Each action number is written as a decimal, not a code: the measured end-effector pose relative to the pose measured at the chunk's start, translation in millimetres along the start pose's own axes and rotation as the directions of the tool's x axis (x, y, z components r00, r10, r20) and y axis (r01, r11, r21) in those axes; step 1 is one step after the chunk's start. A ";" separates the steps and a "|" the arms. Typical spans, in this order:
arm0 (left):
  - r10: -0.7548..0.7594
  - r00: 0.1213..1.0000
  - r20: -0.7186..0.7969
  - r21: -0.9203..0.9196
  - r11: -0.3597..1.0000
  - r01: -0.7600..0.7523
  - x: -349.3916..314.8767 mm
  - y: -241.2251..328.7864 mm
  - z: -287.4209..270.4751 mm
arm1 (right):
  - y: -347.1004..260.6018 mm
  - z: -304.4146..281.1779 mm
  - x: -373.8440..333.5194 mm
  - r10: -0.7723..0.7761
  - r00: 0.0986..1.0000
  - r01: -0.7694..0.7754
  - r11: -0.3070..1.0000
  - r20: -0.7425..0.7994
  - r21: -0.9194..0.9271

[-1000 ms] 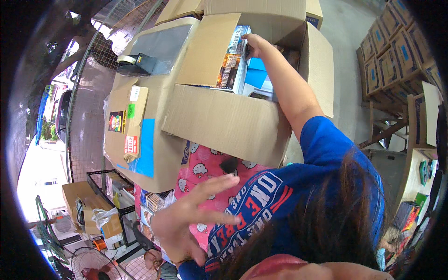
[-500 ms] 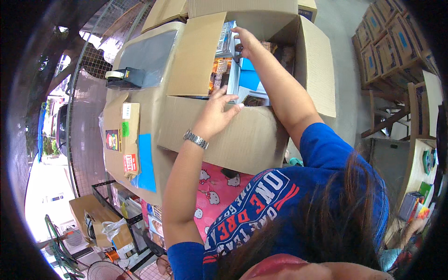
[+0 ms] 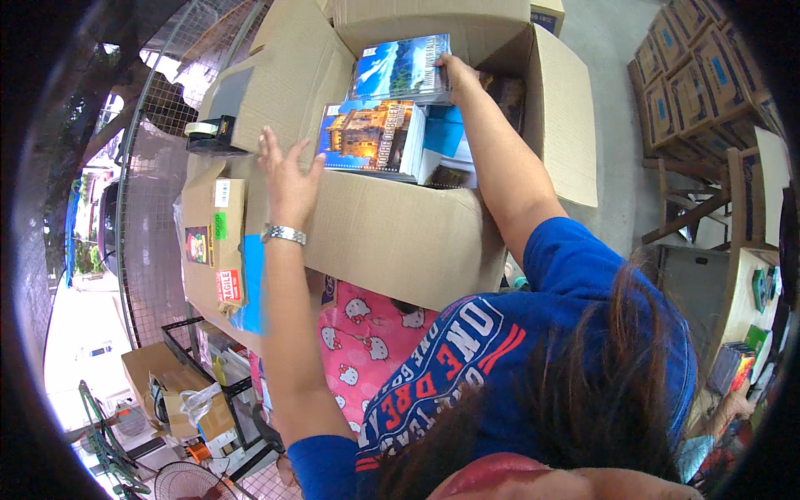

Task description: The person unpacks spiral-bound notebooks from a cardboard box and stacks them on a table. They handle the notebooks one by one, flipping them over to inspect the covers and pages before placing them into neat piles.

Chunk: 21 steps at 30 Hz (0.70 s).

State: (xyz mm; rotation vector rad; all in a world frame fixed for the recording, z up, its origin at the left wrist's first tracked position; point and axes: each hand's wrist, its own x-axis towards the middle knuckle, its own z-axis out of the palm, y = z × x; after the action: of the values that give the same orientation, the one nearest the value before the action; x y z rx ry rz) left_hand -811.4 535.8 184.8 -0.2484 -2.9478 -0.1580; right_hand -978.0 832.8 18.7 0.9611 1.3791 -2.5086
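A large open cardboard box (image 3: 400,221) holds stacks of spiral notebooks. The upper notebooks (image 3: 396,67) have a blue mountain cover, and my right hand (image 3: 459,79) grips their right edge, its fingertips partly hidden. Nearer me lies a thick stack of notebooks (image 3: 367,137) with a lit tower on the cover. My left hand (image 3: 290,179), wearing a metal watch, is held with fingers spread beside the box's left flap (image 3: 296,92). It holds nothing. Blue covers (image 3: 444,129) show between the stacks and my right forearm.
A black tape dispenser (image 3: 212,135) and a flat carton (image 3: 212,242) with stickers sit left of the box. Stacked cartons (image 3: 696,79) stand at the far right. A wire-mesh fence (image 3: 154,200) runs along the left. Another person's hand (image 3: 733,407) shows at lower right.
My left hand has moved left off the notebooks, and the left flap now leans outward, uncovering both stacks. My right hand and the mountain-cover notebooks have shifted to the right.
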 end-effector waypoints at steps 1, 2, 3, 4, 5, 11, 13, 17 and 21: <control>-0.026 0.999 0.024 0.013 1.000 0.026 1.0 -6.6 -2.2 | -2.9 -6.5 -0.9 -0.032 0.996 0.022 0.993 -0.082 -0.120; -0.048 0.997 0.063 0.031 0.998 0.046 0.2 -10.1 -1.5 | -5.9 -10.3 -1.6 -0.074 0.985 0.034 0.971 -0.159 -0.238; -0.078 0.992 0.100 0.051 0.996 0.073 -3.2 -12.7 -3.8 | -7.9 -6.1 -17.0 -0.034 0.992 0.010 0.982 -0.124 -0.189; -0.114 0.984 0.136 0.076 0.992 0.104 -7.8 -15.5 -7.4 | -11.7 -1.5 -35.4 0.000 0.998 -0.010 0.985 -0.057 -0.173; -0.123 0.983 0.138 0.074 0.991 0.113 -9.1 -18.4 -7.1 | -17.6 0.8 -52.3 0.031 1.000 -0.029 0.987 0.005 -0.156; -0.107 0.986 0.131 -0.011 0.994 0.109 8.1 -16.2 -4.7 | -16.3 -28.8 -15.1 0.155 0.988 -0.156 0.985 0.024 0.073; -0.114 0.986 0.122 -0.012 0.993 0.116 3.2 -21.0 -3.1 | -10.7 -30.5 -24.6 0.269 0.961 -0.270 0.963 0.059 0.013; -0.104 0.987 0.122 -0.036 0.993 0.109 -3.2 -27.0 -2.5 | -10.3 -26.8 -40.3 0.214 0.973 -0.188 0.953 0.089 -0.239; -0.069 0.992 0.107 -0.068 0.995 0.076 -2.0 -27.2 -2.8 | -10.2 -35.5 -15.6 0.164 0.981 -0.117 0.921 0.098 -0.372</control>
State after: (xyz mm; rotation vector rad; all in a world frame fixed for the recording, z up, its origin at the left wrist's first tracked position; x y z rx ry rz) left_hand -813.8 508.5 184.7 -0.1638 -3.0604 -0.2691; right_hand -952.8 863.9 21.6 0.7778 1.5949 -2.0670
